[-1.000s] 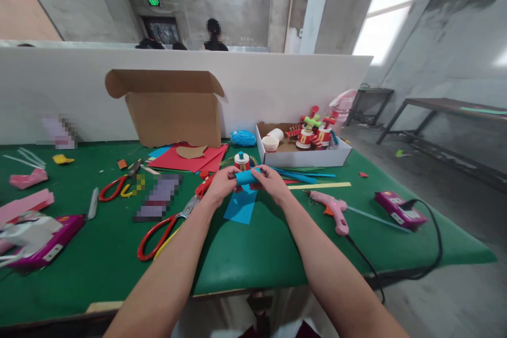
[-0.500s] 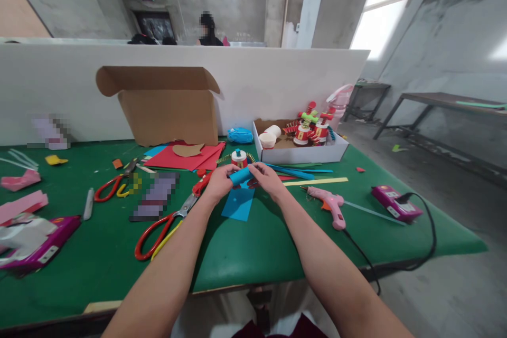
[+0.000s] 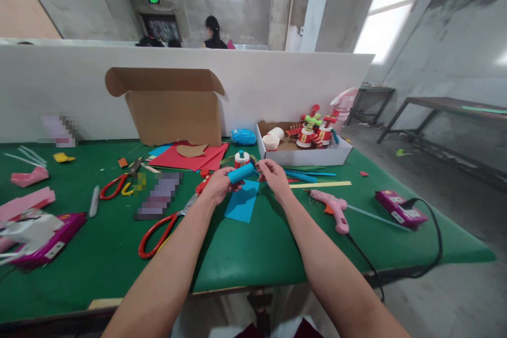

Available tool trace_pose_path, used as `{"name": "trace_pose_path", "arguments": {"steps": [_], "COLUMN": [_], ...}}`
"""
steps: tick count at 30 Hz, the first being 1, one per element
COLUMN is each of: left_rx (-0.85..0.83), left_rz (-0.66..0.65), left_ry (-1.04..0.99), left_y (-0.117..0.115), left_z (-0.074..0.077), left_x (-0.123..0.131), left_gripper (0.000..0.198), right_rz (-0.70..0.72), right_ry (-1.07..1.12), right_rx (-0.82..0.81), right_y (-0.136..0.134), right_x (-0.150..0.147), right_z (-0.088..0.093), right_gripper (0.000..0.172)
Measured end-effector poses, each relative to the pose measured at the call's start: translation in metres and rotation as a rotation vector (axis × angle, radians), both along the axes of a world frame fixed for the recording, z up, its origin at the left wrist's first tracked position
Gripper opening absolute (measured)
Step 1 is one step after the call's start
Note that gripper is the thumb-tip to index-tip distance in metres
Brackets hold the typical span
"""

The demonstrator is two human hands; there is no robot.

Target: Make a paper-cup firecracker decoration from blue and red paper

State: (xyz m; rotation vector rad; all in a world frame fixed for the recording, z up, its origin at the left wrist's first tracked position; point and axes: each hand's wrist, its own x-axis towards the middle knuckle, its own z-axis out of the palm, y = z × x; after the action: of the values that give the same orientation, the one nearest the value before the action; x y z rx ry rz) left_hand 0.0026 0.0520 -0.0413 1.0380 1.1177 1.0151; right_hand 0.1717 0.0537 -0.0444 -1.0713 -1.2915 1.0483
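Observation:
A rolled tube of blue paper [image 3: 241, 173] is held in my left hand [image 3: 220, 186], fingers wrapped round its left end. Just off the tube's right end, my right hand [image 3: 274, 175] has thumb and fingertips pinched together; what they hold, if anything, is too small to make out. Beneath the hands lies a flat blue paper sheet [image 3: 242, 203] on the green table. Behind the tube stands a white paper cup [image 3: 242, 158] with a blue piece on top and coiled paper springs at its sides. Large red-handled scissors [image 3: 168, 227] lie by my left forearm, partly covered.
At right lie a pink glue gun [image 3: 330, 206] with its cord and a purple box [image 3: 401, 209]. A white tray [image 3: 309, 157] with cups and finished figures stands behind. Red paper [image 3: 170, 159], an open cardboard box [image 3: 174, 116] and smaller scissors [image 3: 114, 186] are at left.
My right hand has come off the tube and moved slightly right, while the left hand keeps hold of it. The tube's right end now shows, and more of the blue sheet is uncovered.

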Motion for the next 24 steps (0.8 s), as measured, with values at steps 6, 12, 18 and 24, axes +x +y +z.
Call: {"name": "trace_pose_path", "arguments": {"steps": [6,12,18,24], "left_rx": [0.001,0.119,0.071,0.079], "left_rz": [-0.007,0.042,0.007,-0.001], "left_ry": [0.012,0.083,0.185,0.202], "left_y": [-0.0026,-0.0018,-0.0011,-0.0016], "left_z": [0.0030,0.0007,0.0002,-0.0004], "left_x": [0.0019,0.0015,0.0010,0.0019], "left_gripper": [0.019,0.017,0.011,0.014], "right_rz": [0.082,0.151,0.163,0.212], "right_ry": [-0.138,-0.099,-0.120,-0.142], "right_rx": [0.077,-0.014,-0.078,-0.107], "right_y": [-0.0012,-0.0038,-0.0050,-0.0036], "right_x": [-0.0009,-0.0003,0.0040,0.0060], "right_z": [-0.0029,0.0005,0.0053,0.0047], "right_gripper": [0.028,0.029,0.032,0.033]}}
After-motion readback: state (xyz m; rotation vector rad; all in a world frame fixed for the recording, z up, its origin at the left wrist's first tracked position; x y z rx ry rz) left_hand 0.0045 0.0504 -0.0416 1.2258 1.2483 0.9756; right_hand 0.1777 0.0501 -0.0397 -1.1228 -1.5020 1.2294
